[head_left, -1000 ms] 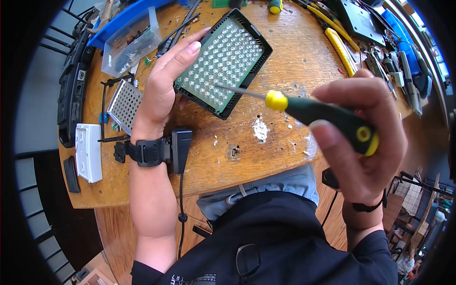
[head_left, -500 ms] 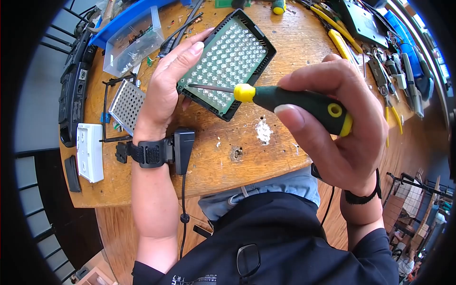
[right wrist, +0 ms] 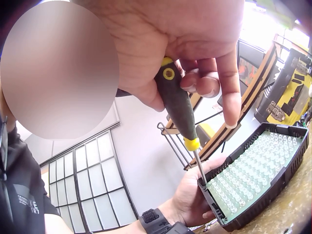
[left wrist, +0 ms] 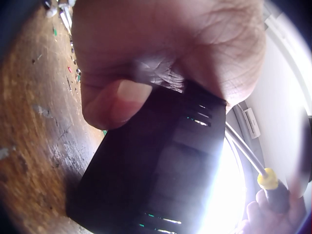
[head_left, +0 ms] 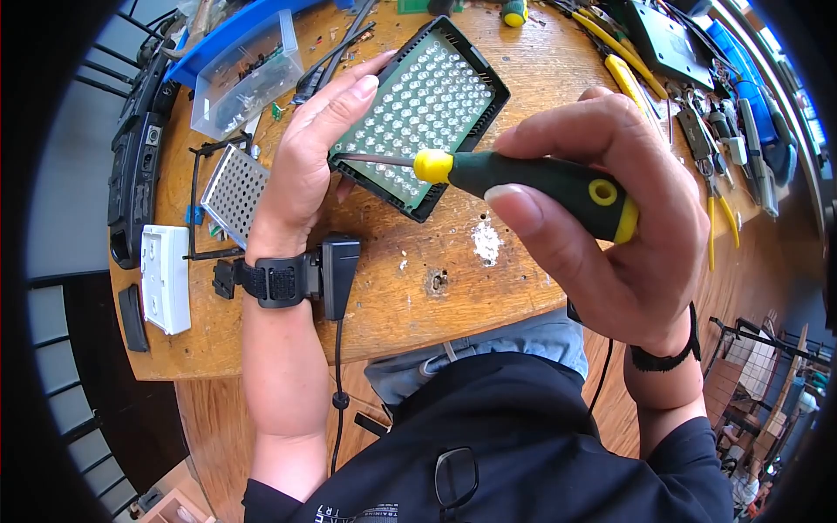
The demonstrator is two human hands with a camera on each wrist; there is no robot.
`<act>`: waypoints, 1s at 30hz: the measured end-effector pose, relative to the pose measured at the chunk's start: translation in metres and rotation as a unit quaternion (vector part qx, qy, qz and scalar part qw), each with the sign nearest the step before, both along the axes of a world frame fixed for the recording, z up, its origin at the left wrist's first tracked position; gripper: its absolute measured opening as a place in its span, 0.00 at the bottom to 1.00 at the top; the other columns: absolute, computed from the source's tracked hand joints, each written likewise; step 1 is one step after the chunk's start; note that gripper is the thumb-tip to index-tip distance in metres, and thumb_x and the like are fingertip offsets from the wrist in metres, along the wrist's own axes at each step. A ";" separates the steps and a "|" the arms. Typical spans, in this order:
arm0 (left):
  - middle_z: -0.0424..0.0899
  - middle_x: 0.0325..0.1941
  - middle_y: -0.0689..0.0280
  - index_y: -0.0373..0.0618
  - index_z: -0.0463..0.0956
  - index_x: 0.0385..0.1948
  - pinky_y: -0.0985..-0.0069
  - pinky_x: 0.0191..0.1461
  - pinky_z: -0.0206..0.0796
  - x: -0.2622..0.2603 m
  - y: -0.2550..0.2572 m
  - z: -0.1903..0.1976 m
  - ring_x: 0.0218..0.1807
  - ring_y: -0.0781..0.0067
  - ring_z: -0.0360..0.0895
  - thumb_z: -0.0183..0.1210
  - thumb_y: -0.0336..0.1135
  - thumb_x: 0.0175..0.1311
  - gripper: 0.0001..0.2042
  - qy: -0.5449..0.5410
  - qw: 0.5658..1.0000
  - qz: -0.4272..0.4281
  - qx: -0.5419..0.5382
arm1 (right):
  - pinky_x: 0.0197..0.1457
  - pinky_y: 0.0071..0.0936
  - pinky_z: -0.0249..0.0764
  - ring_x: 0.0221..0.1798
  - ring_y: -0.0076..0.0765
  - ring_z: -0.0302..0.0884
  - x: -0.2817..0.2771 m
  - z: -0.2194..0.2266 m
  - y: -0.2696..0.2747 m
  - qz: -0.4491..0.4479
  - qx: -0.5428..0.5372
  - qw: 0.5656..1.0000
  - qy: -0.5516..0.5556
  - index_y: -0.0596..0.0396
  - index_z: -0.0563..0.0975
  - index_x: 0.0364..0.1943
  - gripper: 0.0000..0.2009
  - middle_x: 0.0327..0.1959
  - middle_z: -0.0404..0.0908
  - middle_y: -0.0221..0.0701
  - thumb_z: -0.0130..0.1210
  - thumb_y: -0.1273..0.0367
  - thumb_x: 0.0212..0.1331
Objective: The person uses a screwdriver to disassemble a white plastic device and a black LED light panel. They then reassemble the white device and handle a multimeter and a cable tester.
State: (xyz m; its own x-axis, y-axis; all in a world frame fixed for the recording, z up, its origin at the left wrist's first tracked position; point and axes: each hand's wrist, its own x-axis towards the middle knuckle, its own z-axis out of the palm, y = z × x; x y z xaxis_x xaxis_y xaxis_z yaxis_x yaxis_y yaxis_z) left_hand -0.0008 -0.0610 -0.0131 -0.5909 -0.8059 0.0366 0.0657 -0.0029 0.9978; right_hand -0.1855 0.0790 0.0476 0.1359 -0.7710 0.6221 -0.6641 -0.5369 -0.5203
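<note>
A black housing (left wrist: 146, 165) frames a green board with rows of clear LEDs (head_left: 418, 105), tilted above the wooden table. My left hand (head_left: 309, 148) grips its left edge, thumb on the near side and other fingers behind. My right hand (head_left: 623, 200) holds a dark green and yellow screwdriver (head_left: 532, 181) by its handle. The screwdriver's tip (right wrist: 204, 181) is at the board's corner beside my left hand; whether it sits in a screw cannot be told. In the right wrist view, the right hand (right wrist: 195, 48) has some fingers off the handle.
To the left lie a perforated metal plate (head_left: 235, 190), a white plastic part (head_left: 165, 279) and a clear bin (head_left: 248, 83) of small parts. Pliers and other tools (head_left: 697, 144) lie at the right. White crumbs (head_left: 486, 242) are scattered on the table (head_left: 392, 305).
The right hand has moved left with the screwdriver, its tip going from among the LEDs to the board's left corner. The left hand keeps its grip, with only a slight shift.
</note>
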 end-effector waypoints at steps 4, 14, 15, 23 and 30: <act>0.82 0.35 0.72 0.44 0.69 0.61 0.90 0.14 0.50 0.002 -0.001 -0.001 0.20 0.94 0.70 0.47 0.48 0.69 0.24 -0.008 1.000 -0.003 -0.006 | 0.33 0.21 0.66 0.30 0.26 0.72 0.001 0.002 0.001 -0.005 0.006 1.000 -0.006 0.64 0.77 0.38 0.13 0.31 0.77 0.33 0.65 0.69 0.53; 0.82 0.35 0.72 0.44 0.69 0.61 0.90 0.14 0.50 0.001 -0.001 -0.001 0.20 0.94 0.70 0.47 0.48 0.69 0.24 0.001 1.000 0.002 0.006 | 0.33 0.21 0.66 0.29 0.26 0.72 0.001 0.003 0.000 0.007 0.012 1.000 -0.006 0.63 0.77 0.38 0.13 0.30 0.78 0.32 0.65 0.69 0.53; 0.82 0.35 0.72 0.44 0.69 0.61 0.90 0.14 0.50 0.002 -0.001 -0.001 0.21 0.94 0.70 0.47 0.48 0.69 0.24 0.001 1.000 -0.003 0.008 | 0.33 0.21 0.67 0.29 0.26 0.73 0.002 0.003 0.000 0.006 0.016 1.000 -0.012 0.63 0.77 0.38 0.13 0.30 0.78 0.33 0.65 0.69 0.53; 0.82 0.36 0.72 0.44 0.69 0.61 0.89 0.15 0.51 -0.009 0.007 0.001 0.22 0.92 0.71 0.47 0.48 0.69 0.24 0.011 0.999 0.041 0.019 | 0.31 0.22 0.70 0.27 0.30 0.77 0.006 0.017 -0.002 -0.005 0.022 0.998 0.060 0.61 0.77 0.36 0.13 0.27 0.79 0.34 0.66 0.67 0.51; 0.82 0.38 0.70 0.44 0.69 0.62 0.89 0.22 0.57 0.009 0.001 0.013 0.28 0.89 0.73 0.46 0.50 0.68 0.26 -0.106 0.993 -0.030 -0.031 | 0.28 0.22 0.70 0.22 0.31 0.78 0.011 0.022 -0.004 -0.002 0.086 0.996 0.021 0.58 0.78 0.36 0.11 0.23 0.78 0.31 0.60 0.65 0.57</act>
